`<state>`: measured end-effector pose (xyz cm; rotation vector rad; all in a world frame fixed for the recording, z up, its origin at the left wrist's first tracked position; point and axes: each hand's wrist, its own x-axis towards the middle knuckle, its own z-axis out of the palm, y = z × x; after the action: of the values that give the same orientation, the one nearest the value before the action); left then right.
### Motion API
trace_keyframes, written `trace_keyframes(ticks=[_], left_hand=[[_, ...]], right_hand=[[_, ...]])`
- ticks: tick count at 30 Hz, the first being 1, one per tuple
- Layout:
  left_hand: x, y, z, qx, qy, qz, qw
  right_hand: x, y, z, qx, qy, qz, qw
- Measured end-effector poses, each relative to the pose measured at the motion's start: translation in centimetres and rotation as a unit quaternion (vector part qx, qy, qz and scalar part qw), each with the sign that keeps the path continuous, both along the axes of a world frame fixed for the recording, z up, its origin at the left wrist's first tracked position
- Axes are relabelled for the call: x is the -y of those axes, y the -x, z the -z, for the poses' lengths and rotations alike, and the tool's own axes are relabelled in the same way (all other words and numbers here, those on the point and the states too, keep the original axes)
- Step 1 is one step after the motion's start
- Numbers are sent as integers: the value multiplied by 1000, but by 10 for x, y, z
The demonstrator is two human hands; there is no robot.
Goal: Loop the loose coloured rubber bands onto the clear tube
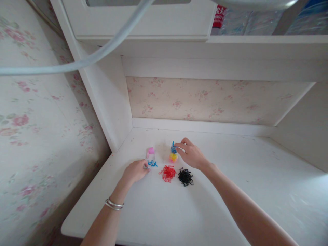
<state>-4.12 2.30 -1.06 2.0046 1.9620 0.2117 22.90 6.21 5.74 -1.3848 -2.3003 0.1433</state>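
My right hand (pixel 191 152) pinches at the blue upper part of a small upright bundle, where blue bands (pixel 173 148) sit above yellow bands (pixel 173 157) and a little pink. Whether a clear container surrounds them is too small to tell. To the left, my left hand (pixel 136 171) has its fingertips pressed together beside a few loose blue bands (pixel 152 163); what they hold, if anything, is hidden. A pile of red bands (pixel 168 173) and a pile of black bands (pixel 186 176) lie between the hands. Behind the loose blue bands stands a small pink-topped thing (pixel 151 150).
The white desk (pixel 164 212) has a raised back edge and a side panel (pixel 102 89) on the left. Above it hang a white drawer front (pixel 143 24) and a shelf with wrapped bottles (pixel 251 22). A white cable (pixel 102 54) crosses the upper left, near the flowered wall (pixel 28 136).
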Motion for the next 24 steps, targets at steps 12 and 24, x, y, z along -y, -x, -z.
trace_keyframes(ticks=[12, 24], left_hand=[[1, -2, 0, -3, -3, -6, 1000], [1, -3, -1, -2, -7, -8, 1000]], right_hand=[[-7, 5, 0, 7, 30, -2, 1000], [-8, 6, -5, 20, 0, 13, 1000]])
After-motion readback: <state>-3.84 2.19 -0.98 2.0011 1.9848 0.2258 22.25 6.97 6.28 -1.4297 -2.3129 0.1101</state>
